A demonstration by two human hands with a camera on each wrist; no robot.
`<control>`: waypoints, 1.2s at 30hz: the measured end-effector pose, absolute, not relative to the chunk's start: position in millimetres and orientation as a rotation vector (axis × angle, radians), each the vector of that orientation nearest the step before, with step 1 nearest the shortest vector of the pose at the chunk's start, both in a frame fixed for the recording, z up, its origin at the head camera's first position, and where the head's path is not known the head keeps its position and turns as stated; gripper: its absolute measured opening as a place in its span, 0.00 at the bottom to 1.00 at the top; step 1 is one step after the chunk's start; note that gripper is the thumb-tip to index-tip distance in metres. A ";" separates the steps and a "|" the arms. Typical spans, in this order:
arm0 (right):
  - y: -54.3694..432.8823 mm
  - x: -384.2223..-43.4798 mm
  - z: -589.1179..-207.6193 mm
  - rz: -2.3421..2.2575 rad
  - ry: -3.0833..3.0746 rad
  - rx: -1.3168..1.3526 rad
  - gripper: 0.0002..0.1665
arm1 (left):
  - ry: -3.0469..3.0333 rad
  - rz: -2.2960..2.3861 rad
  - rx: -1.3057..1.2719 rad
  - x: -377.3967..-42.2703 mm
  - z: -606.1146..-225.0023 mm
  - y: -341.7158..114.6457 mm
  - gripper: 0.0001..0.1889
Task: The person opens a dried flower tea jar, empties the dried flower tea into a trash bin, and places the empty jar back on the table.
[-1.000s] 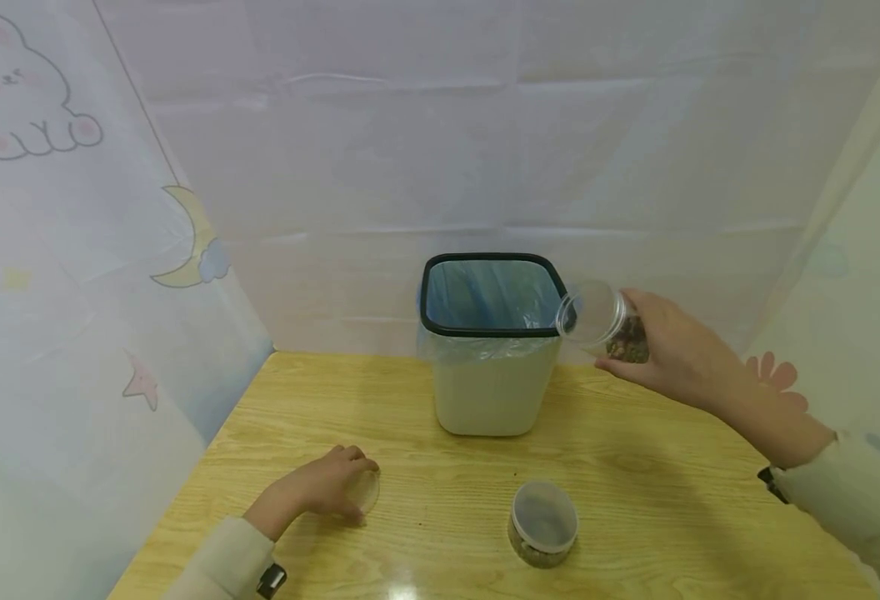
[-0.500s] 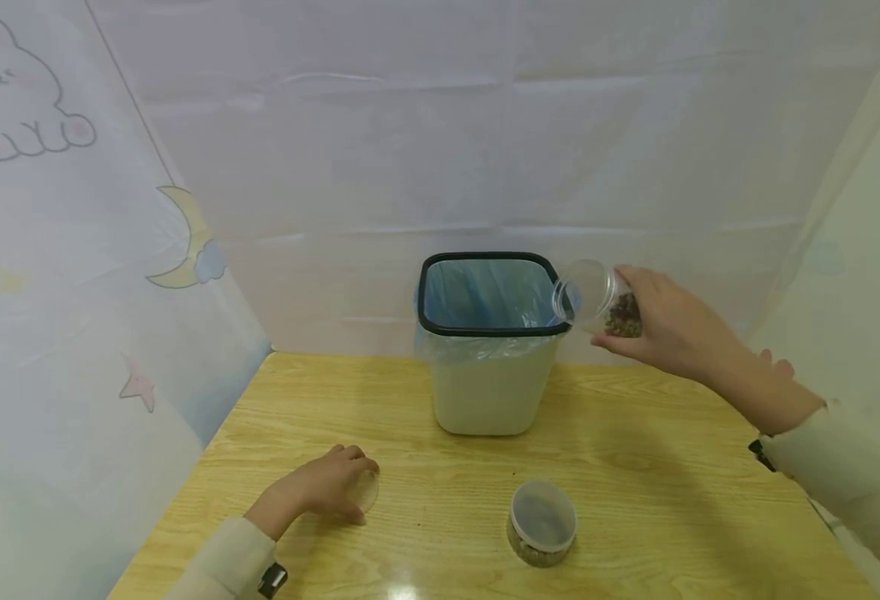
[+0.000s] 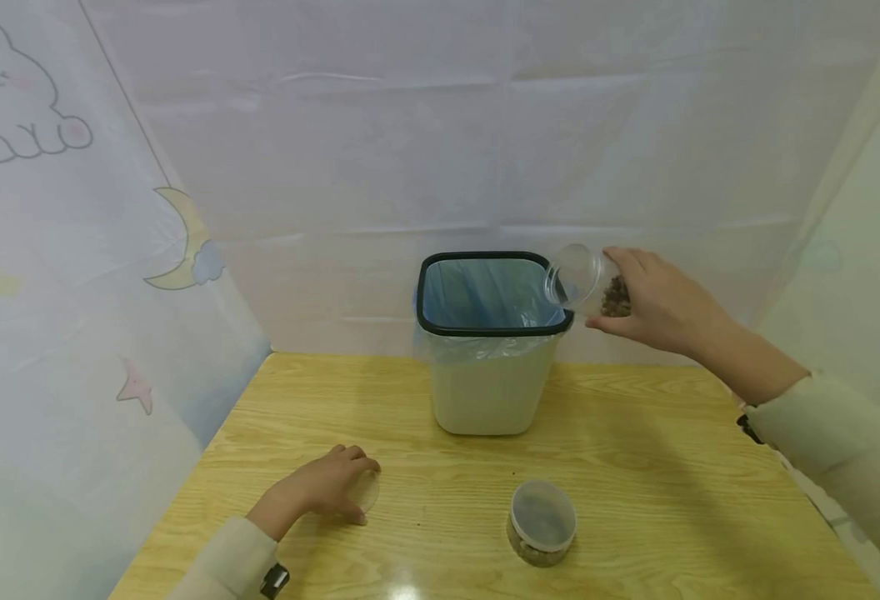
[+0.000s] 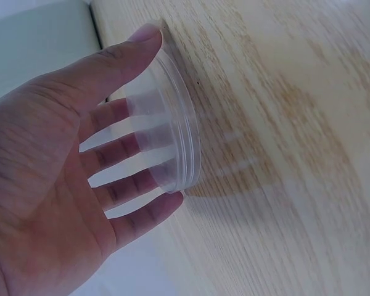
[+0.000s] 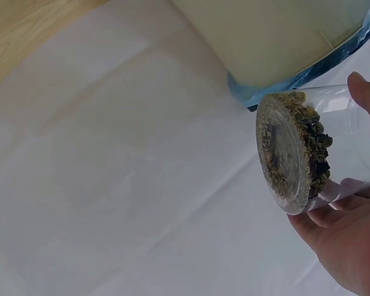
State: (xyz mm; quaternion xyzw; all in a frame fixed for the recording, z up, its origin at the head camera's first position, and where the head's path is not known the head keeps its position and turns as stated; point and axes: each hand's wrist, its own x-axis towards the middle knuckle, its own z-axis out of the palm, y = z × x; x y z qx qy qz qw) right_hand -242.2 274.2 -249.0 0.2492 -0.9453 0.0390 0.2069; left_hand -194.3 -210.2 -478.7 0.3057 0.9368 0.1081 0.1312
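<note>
The right hand (image 3: pixel 668 308) holds a clear plastic jar (image 3: pixel 573 283) up in the air, tipped over on its side. Its thumb is on one side and its fingers are bent around the other. The jar's open mouth points at the trash bin (image 3: pixel 488 387) and, in the head view, covers a bit of the right side of the bin's black rim (image 3: pixel 488 332). I cannot tell if they touch. Dry brown and green bits (image 5: pixel 311 145) sit in the bottom of the jar.

The bin stands near the back of the wooden tabletop (image 3: pixel 440 492), with a thin blue bag (image 3: pixel 477 292) inside it.

The left hand (image 3: pixel 323 485) is low, at the front left. Its thumb and bent fingers pinch the edge of a round, clear lid (image 4: pixel 184 135), down by the wood.

A short, see-through tub (image 3: pixel 542 521) with a pale top stands upright in front of the bin, a little to the right. Behind everything hangs a pale sheet (image 3: pixel 372 167), and a bear picture (image 3: pixel 12 100) is on the left.
</note>
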 end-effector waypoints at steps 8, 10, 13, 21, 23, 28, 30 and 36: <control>271.5 -250.2 -243.6 0.071 -2.672 0.690 0.58 | 2.723 0.305 0.896 -193.6 -476.7 -208.7 0.39; 271.0 -252.1 -242.8 0.062 -2.679 0.692 0.59 | 2.722 0.293 0.900 -193.5 -475.6 -208.4 0.39; 269.8 -254.1 -241.3 0.056 -2.680 0.693 0.59 | 2.717 0.295 0.896 -194.1 -474.5 -207.5 0.39; 265.6 -256.2 -236.5 0.040 -2.698 0.687 0.58 | 2.723 0.275 0.828 -198.5 -465.6 -202.1 0.36; 264.6 -256.9 -235.9 0.038 -2.706 0.683 0.58 | 2.723 0.297 0.814 -200.4 -461.6 -200.8 0.36; 263.1 -258.8 -235.0 0.023 -2.720 0.682 0.58 | 2.730 0.364 0.828 -207.3 -450.4 -198.0 0.35; 262.4 -259.7 -234.9 0.011 -2.717 0.686 0.58 | 2.738 0.375 0.845 -210.9 -445.6 -197.1 0.35; 259.5 -261.2 -234.4 -0.019 -2.709 0.690 0.58 | 2.809 0.378 0.931 -219.0 -429.6 -192.9 0.32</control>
